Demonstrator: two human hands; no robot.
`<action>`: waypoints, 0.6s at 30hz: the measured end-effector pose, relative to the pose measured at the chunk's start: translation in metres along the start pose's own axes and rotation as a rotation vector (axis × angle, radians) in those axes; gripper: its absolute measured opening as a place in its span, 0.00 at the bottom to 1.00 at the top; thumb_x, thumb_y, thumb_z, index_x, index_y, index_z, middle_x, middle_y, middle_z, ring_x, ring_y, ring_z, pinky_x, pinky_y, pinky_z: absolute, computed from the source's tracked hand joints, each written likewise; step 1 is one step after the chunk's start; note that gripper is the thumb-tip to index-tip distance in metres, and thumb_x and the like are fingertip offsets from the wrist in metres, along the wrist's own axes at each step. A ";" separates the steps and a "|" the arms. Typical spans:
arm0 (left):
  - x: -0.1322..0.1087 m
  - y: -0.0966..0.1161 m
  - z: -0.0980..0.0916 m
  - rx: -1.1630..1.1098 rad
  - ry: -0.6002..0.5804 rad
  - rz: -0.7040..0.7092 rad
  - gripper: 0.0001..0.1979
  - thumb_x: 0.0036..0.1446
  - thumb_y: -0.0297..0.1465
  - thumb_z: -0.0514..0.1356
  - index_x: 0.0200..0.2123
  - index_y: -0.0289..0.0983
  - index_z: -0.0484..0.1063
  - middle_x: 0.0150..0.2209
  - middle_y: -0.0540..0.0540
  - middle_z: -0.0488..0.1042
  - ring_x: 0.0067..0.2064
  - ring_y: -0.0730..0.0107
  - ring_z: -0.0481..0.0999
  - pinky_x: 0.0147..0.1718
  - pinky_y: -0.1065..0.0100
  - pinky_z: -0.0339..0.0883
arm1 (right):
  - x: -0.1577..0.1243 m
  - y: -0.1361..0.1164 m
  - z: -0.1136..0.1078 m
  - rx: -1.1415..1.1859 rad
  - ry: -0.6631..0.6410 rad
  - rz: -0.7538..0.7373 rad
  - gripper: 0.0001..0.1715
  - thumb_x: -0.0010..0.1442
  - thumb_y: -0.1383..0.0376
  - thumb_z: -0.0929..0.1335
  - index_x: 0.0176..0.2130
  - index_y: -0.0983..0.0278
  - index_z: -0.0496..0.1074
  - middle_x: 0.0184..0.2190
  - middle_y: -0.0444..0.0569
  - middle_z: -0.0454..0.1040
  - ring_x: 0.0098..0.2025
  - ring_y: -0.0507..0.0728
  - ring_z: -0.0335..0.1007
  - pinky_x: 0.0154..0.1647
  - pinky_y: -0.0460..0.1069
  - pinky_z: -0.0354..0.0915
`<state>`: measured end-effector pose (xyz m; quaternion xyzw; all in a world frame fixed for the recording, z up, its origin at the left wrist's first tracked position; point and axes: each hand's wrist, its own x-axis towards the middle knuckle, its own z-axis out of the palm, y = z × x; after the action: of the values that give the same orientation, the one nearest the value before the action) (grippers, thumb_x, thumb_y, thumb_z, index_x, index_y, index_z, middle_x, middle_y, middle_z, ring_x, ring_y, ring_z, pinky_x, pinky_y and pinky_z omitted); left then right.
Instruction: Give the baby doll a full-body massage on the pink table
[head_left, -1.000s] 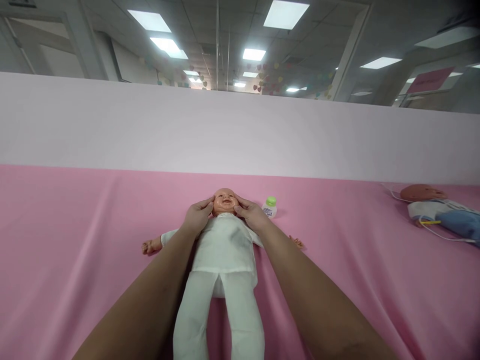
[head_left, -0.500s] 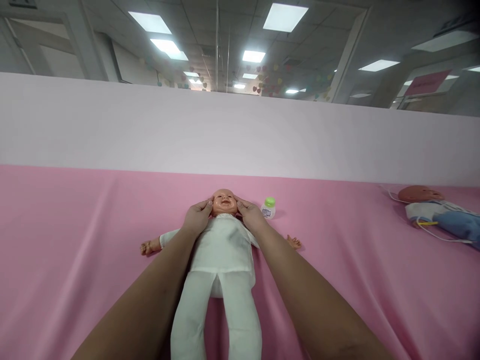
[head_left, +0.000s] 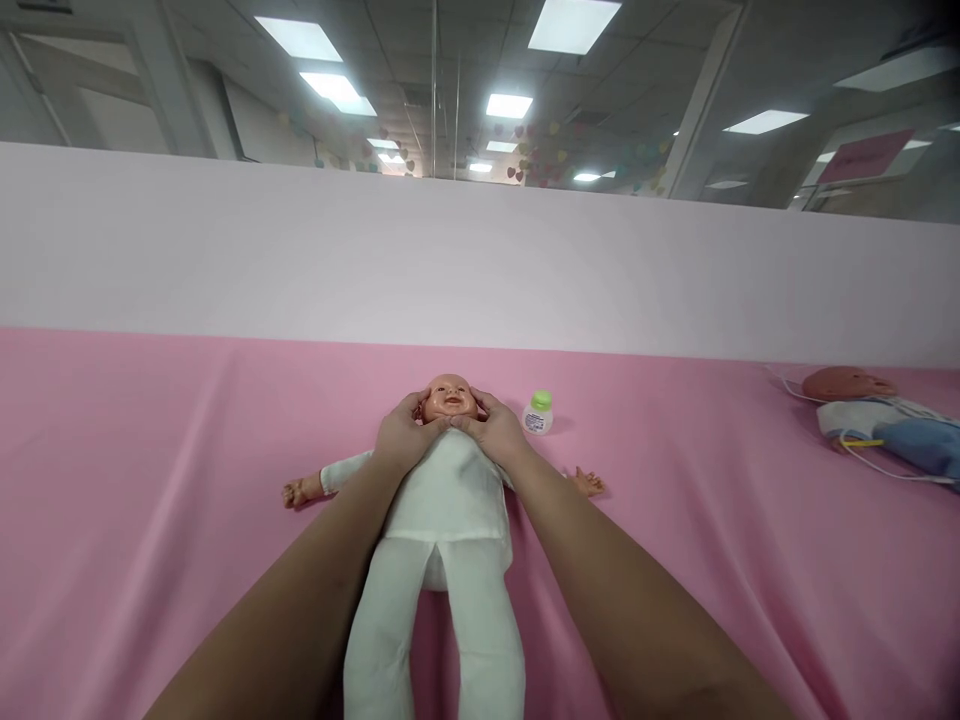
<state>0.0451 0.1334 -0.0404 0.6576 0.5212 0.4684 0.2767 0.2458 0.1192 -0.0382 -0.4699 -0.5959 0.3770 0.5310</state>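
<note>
A baby doll (head_left: 448, 490) in white cloth lies on its back on the pink sheet, head away from me and arms spread. My left hand (head_left: 405, 435) cups the left side of its head, fingers around the cheek and thumb laid under the chin. On the other side my right hand (head_left: 495, 430) does the same, and the two thumbs almost meet below the doll's chin. Some fingertips are hidden behind the head. Just right of my right hand stands a small clear bottle (head_left: 538, 413) with a green cap and a printed label.
Pink sheet (head_left: 150, 480) covers the surface, with folds at left and right. A second doll (head_left: 922, 435) in blue and white lies at the far right, with thin white tubing and a yellow piece on it. A white wall (head_left: 450, 260) runs behind, glass panes above it.
Both thumbs have moved from the sides of the doll's face down and inward to under its chin. The fingers stay around the head. The view has shifted slightly.
</note>
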 end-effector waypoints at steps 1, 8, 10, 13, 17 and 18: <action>-0.001 0.001 0.000 0.021 0.005 0.001 0.42 0.50 0.47 0.73 0.66 0.41 0.70 0.57 0.40 0.80 0.58 0.51 0.79 0.58 0.57 0.71 | 0.000 0.001 0.001 -0.007 0.014 0.000 0.50 0.47 0.52 0.82 0.65 0.56 0.70 0.59 0.52 0.78 0.56 0.64 0.78 0.61 0.59 0.71; -0.003 0.002 -0.001 -0.084 0.007 -0.031 0.38 0.53 0.45 0.72 0.65 0.39 0.72 0.59 0.40 0.78 0.60 0.50 0.77 0.62 0.55 0.68 | 0.005 0.010 -0.001 0.035 -0.003 0.001 0.47 0.53 0.57 0.79 0.67 0.59 0.68 0.63 0.52 0.74 0.61 0.63 0.74 0.66 0.58 0.67; -0.002 0.001 -0.001 -0.172 -0.003 -0.050 0.39 0.53 0.45 0.72 0.65 0.37 0.72 0.59 0.39 0.78 0.60 0.50 0.77 0.62 0.56 0.68 | 0.006 0.011 -0.004 0.076 -0.034 -0.003 0.45 0.55 0.57 0.79 0.67 0.59 0.68 0.65 0.52 0.72 0.63 0.63 0.72 0.68 0.58 0.64; -0.001 0.001 -0.001 -0.263 -0.006 -0.066 0.38 0.54 0.44 0.72 0.64 0.35 0.72 0.59 0.39 0.78 0.60 0.51 0.77 0.62 0.55 0.68 | 0.007 0.011 -0.010 0.167 -0.097 0.015 0.41 0.57 0.52 0.77 0.66 0.58 0.70 0.64 0.50 0.73 0.64 0.63 0.71 0.70 0.60 0.62; 0.000 -0.001 -0.001 -0.222 0.013 -0.036 0.31 0.59 0.44 0.67 0.62 0.37 0.75 0.59 0.41 0.78 0.61 0.51 0.76 0.65 0.52 0.65 | 0.008 0.015 -0.012 0.279 -0.134 0.071 0.37 0.60 0.49 0.75 0.64 0.57 0.72 0.61 0.49 0.76 0.61 0.62 0.74 0.67 0.61 0.66; 0.001 -0.002 -0.001 -0.217 0.015 -0.024 0.28 0.61 0.45 0.66 0.61 0.38 0.76 0.59 0.42 0.78 0.61 0.52 0.76 0.65 0.52 0.65 | 0.009 0.017 -0.011 0.313 -0.124 0.084 0.36 0.61 0.49 0.75 0.63 0.57 0.73 0.60 0.49 0.77 0.59 0.62 0.76 0.66 0.60 0.67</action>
<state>0.0431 0.1350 -0.0411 0.6141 0.4772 0.5236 0.3479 0.2593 0.1316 -0.0502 -0.3818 -0.5411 0.5155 0.5437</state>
